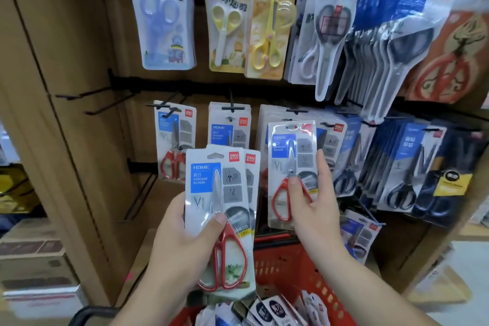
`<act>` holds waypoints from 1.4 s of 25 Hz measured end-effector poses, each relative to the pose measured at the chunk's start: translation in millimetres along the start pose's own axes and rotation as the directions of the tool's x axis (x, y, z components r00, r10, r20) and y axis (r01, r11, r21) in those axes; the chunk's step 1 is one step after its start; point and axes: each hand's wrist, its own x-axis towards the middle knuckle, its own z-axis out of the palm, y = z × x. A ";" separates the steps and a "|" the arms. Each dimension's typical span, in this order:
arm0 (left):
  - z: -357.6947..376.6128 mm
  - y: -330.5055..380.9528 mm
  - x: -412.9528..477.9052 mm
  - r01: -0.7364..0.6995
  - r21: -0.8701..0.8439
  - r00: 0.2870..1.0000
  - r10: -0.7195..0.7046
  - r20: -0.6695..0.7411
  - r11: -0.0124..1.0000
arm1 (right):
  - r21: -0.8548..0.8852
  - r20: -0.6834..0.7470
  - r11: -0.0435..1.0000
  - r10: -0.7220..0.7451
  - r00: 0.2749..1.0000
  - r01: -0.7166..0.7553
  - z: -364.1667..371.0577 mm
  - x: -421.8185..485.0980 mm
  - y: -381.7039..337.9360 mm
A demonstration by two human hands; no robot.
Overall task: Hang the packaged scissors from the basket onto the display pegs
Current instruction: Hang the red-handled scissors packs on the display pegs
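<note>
The left hand holds a small stack of scissors packs upright, low in front of the display. Its grip is clamped on the stack, thumb pressed on the front card just above the red handles, fingers hidden behind. The front pack has a blue label and a red logo tab at the top.

The right hand holds a single pack of the same red-handled scissors higher and to the right. Its grip is closed on the pack, thumb on the front over the scissors' pivot and fingers along the right edge. The top of this pack stands just below a black peg in the middle row, in front of matching packs already hanging there.

Below both hands is the red basket, with more packs lying in it. To the left, bare pegs stick out. The top row carries blue scissors and yellow scissors.
</note>
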 end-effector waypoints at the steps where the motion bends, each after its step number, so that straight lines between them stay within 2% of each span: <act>1: 1.6 0.4 1.9 0.003 -0.014 1.000 -0.003 0.005 1.000 | -0.003 0.004 1.000 -0.007 1.000 0.007 -0.4 6.3 2.9; 9: 11.7 -2.1 15.9 -0.012 -0.032 1.000 0.012 0.013 0.999 | -0.123 0.036 0.992 -0.015 0.999 0.020 7.9 41.0 31.9; 14: 13.0 -8.2 20.6 -0.014 -0.034 0.999 0.013 -0.032 0.999 | -0.250 -0.049 0.967 0.034 0.998 -0.046 10.4 65.1 19.1; 16: 10.7 -7.7 22.4 -0.025 -0.035 0.998 0.023 -0.057 0.999 | -0.307 -0.071 0.952 -0.027 0.997 0.004 10.8 52.9 11.4; 18: 6.7 -6.4 22.5 -0.032 -0.064 0.997 0.027 -0.075 0.997 | -0.227 0.060 0.973 -0.035 0.998 0.048 18.6 29.3 0.3; 20: 4.5 -4.8 21.1 -0.043 -0.090 0.997 0.038 -0.061 0.995 | 0.004 0.285 0.995 0.097 0.954 -0.102 34.1 5.2 -16.5; 21: 2.9 -3.4 19.4 -0.049 -0.087 0.998 0.045 -0.048 0.995 | 0.088 0.345 0.980 0.137 0.929 -0.177 42.8 -2.6 -21.8; 22: 1.2 -1.7 17.9 -0.053 -0.080 0.998 0.052 -0.025 0.995 | 0.136 0.346 0.966 0.163 0.924 -0.221 50.2 -4.7 -22.1; 25: -10.7 0.6 16.6 -0.077 -0.008 0.996 0.077 0.033 0.997 | 0.198 0.259 0.942 0.214 0.942 -0.269 66.4 -4.2 -20.1; 27: -24.1 0.9 19.3 -0.096 0.038 0.995 0.098 -0.031 0.995 | 0.196 0.210 0.941 0.236 0.949 -0.278 71.9 -4.5 -13.7; 30: -45.5 2.7 22.0 -0.038 -0.034 0.990 0.033 -0.138 0.999 | 0.241 0.078 0.932 0.261 0.962 -0.272 65.2 -4.2 -8.3; 33: -52.1 1.7 22.2 0.043 -0.060 0.989 -0.051 -0.140 0.997 | 0.245 -0.019 0.941 0.245 0.969 -0.233 53.3 -1.3 -6.2; 35: -48.8 3.0 22.2 0.065 -0.048 0.990 -0.070 -0.126 0.997 | 0.172 -0.085 0.969 0.193 0.978 -0.176 47.3 1.5 -4.7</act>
